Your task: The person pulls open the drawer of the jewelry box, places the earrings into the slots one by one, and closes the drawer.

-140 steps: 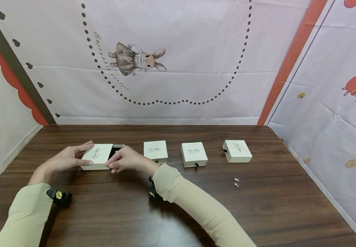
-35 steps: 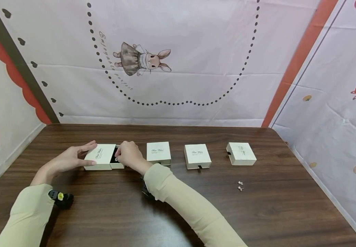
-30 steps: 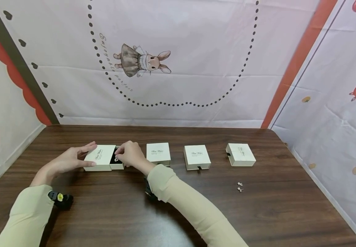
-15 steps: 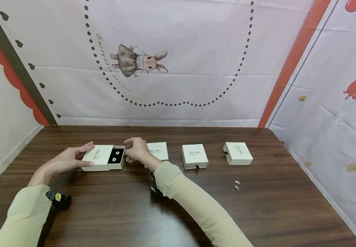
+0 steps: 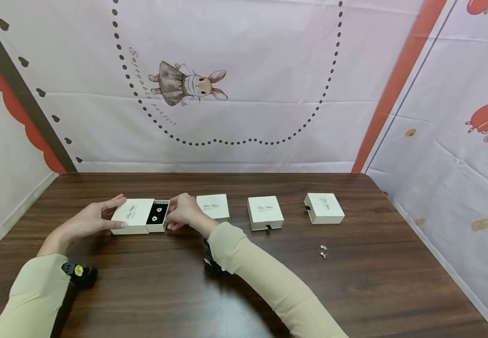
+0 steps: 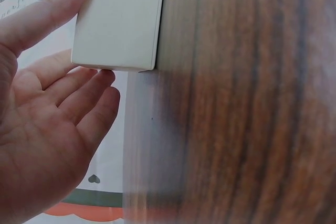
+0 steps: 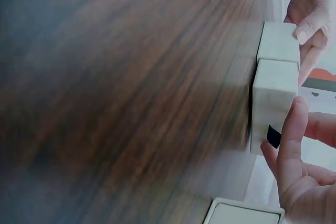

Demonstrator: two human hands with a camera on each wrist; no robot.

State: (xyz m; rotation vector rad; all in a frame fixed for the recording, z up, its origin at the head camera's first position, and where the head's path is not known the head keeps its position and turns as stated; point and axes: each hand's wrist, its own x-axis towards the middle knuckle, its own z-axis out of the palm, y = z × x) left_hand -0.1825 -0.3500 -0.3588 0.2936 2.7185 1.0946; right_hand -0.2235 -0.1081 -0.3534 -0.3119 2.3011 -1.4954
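A cream jewelry box lies at the table's left with its drawer partly slid out to the right. Two flower-shaped earrings sit on the drawer's black insert. My left hand grips the outer sleeve by its left end, thumb on the near side and fingers on the far side. The fingertips of my right hand touch the drawer's end face; in the right wrist view they are beside its black ribbon tab. The left wrist view shows the sleeve's end between my thumb and fingers.
Three more cream boxes stand in a row to the right: one behind my right hand, one mid-table, one farther right. Two small pearl earrings lie on the brown wooden table. A printed cloth hangs behind.
My right hand has come out from over the drawer, uncovering the two earrings, and moved to the drawer's end face. My left hand has stayed on the sleeve.
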